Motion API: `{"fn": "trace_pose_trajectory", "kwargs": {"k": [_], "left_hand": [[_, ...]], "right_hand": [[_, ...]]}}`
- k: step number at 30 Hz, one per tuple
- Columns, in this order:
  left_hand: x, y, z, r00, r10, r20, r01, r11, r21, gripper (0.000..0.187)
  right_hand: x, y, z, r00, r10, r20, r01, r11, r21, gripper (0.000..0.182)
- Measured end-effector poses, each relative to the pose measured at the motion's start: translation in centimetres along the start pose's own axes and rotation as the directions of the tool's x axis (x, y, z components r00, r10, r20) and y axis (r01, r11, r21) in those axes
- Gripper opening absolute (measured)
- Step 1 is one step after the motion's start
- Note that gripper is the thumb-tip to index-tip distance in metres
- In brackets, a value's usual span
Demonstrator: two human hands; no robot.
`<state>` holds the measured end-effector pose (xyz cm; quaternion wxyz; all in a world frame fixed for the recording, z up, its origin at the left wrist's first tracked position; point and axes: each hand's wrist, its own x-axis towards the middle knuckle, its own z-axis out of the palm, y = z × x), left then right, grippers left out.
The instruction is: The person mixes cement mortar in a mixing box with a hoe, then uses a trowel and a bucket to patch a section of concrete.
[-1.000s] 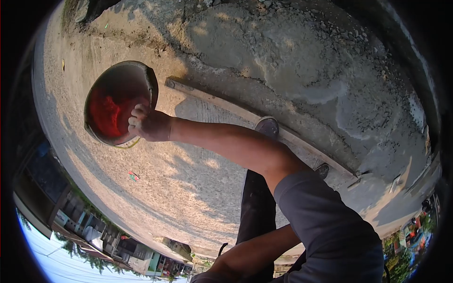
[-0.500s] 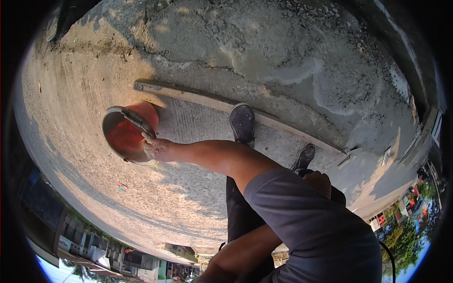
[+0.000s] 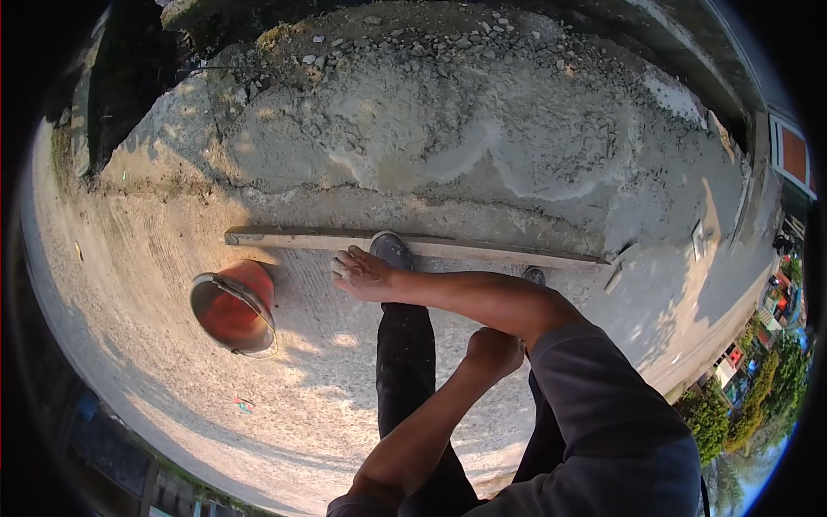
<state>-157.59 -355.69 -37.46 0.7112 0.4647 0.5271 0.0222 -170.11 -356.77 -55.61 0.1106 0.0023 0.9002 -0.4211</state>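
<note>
My right hand (image 3: 363, 274) is in mid-view, off the ground, with its loosely bent fingers apart and nothing in them. The forearm crosses in front of my body toward the left. My left hand (image 3: 494, 351) is closed, partly hidden behind that forearm; what it holds, if anything, is hidden. A red bucket (image 3: 252, 282) with a dark rim and a wire handle is on the concrete left of my right hand, apart from it. Its mouth faces me, showing a reddish inside. A long wooden board (image 3: 482, 250) lies beyond my right hand, with my shoe (image 3: 392, 250) against it.
Rough, wet-looking grey concrete (image 3: 413, 129) spreads beyond the board, with loose stones (image 3: 465, 39) along its far side. A small block (image 3: 612, 279) lies near the board's right end. Small red and green litter (image 3: 245, 404) lies on the ground at lower left.
My right hand has let go of the bucket at its rim and drawn back to the right. The bucket stays on the ground. My left hand shows more now, and the view has shifted.
</note>
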Motion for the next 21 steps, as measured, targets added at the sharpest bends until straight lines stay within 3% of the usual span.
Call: {"fn": "trace_pose_trajectory", "kwargs": {"k": [1,3,5,8,10,12,14,16,18,21], "left_hand": [[0.4,-0.9,1.9,0.995,0.016,-0.095,-0.016,1.0,0.004,0.045],[0.8,-0.9,2.3,0.998,-0.029,-0.049,0.035,0.992,0.122,0.044],[1.3,-0.9,2.8,0.996,-0.08,-0.027,0.084,0.978,0.193,0.043],[2.5,-0.8,3.7,0.987,-0.14,-0.074,0.154,0.96,0.233,0.042],[3.4,-0.4,4.2,0.981,-0.133,-0.141,0.165,0.955,0.247,0.039],[4.5,-0.6,5.4,0.933,-0.053,-0.355,0.128,0.973,0.191,0.033],[5.7,-0.8,7.0,0.828,0.036,-0.56,0.073,0.983,0.171,0.026],[6.6,-2.1,8.9,0.782,0.007,-0.623,0.081,0.99,0.113,0.026],[6.9,-1.7,9.8,0.789,-0.044,-0.612,0.17,0.974,0.149,0.026],[8.9,-2.0,9.5,0.836,-0.037,-0.547,0.221,0.936,0.275,0.027]], "right_hand": [[-2.8,2.5,0.3,0.998,0.032,-0.055,-0.037,0.995,-0.089,0.017],[-9.3,5.9,0.5,0.935,0.31,-0.171,-0.318,0.948,-0.023,0.02],[-16.0,7.0,-3.5,0.937,0.35,0.013,-0.344,0.927,-0.152,0.027],[-25.3,9.2,-3.8,0.833,0.545,0.096,-0.534,0.837,-0.118,0.024],[-31.8,10.4,-2.2,0.715,0.698,-0.03,-0.697,0.716,0.045,0.023],[-37.5,10.6,-1.8,0.571,0.816,-0.095,-0.794,0.578,0.189,0.023],[-43.9,10.4,-2.1,0.405,0.91,-0.094,-0.862,0.414,0.293,0.025],[-51.4,10.6,-0.7,0.277,0.942,-0.191,-0.894,0.325,0.309,0.023],[-59.4,11.4,1.3,0.175,0.96,-0.218,-0.902,0.245,0.355,0.022],[-68.6,13.7,5.3,0.106,0.976,-0.19,-0.876,0.182,0.446,0.022]]}}
